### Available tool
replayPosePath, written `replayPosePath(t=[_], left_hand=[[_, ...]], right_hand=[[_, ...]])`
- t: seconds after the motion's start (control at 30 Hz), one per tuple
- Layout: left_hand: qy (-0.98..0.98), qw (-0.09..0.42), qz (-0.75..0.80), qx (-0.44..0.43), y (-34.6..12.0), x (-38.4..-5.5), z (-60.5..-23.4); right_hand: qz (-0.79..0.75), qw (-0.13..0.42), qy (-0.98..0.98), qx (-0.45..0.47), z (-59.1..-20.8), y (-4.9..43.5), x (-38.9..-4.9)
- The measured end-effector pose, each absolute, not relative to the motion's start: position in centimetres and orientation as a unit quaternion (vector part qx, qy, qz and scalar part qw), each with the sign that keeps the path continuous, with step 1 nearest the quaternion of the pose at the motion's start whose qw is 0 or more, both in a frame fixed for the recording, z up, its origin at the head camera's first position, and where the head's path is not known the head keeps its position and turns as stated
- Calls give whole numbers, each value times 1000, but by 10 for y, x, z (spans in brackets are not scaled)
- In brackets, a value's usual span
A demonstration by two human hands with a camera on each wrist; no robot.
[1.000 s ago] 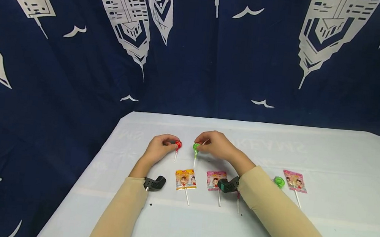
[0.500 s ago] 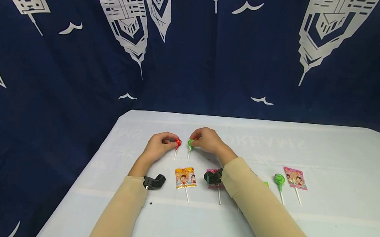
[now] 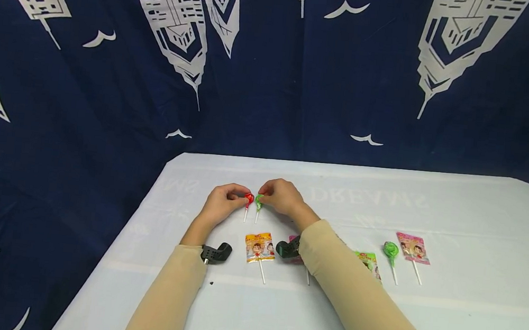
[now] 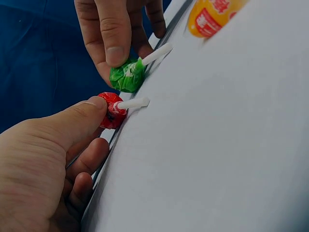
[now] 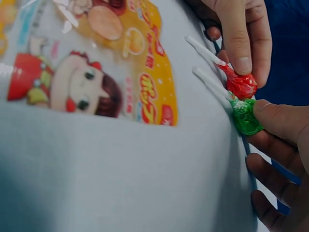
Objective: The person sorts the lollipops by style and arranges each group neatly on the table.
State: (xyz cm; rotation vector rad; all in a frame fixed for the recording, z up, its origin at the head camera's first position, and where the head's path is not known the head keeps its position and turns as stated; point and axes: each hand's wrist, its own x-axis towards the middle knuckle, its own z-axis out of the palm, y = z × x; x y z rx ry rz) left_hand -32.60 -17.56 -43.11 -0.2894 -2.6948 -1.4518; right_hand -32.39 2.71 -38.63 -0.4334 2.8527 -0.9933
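Observation:
Between thumb and fingers, my left hand point(image 3: 222, 203) pinches a red-wrapped lollipop point(image 4: 112, 111) by its round head. My right hand point(image 3: 283, 196) pinches a green-wrapped lollipop point(image 5: 246, 117) the same way. Both lollipops are side by side at the far part of the white table, their white sticks pointing toward me. In the head view a small gap shows between the red head and the green one; from the right wrist they look almost touching.
Nearer me lies an orange-packet lollipop point(image 3: 260, 248). A pink-packet lollipop is mostly hidden under my right wrist. To the right are a green packet point(image 3: 370, 263), another green lollipop point(image 3: 391, 250) and a pink-packet lollipop point(image 3: 413, 248) on the table point(image 3: 469, 323).
My right hand has carried the green lollipop leftward, up close to the red one. The left hand has kept its place. A green packet has come into view beside my right sleeve.

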Motion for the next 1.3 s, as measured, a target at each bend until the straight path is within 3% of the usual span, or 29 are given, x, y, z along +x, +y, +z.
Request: replayPosePath(t=[0.67,1.3], left_hand=[[-876,30,-471,-99,-172,-325,-433],[-879,35,-467,-93,-174,-324,-428]], right_hand=[[-333,36,930,-152,-390,31,-320],[-394,51,902,-169,-361,73,-312]])
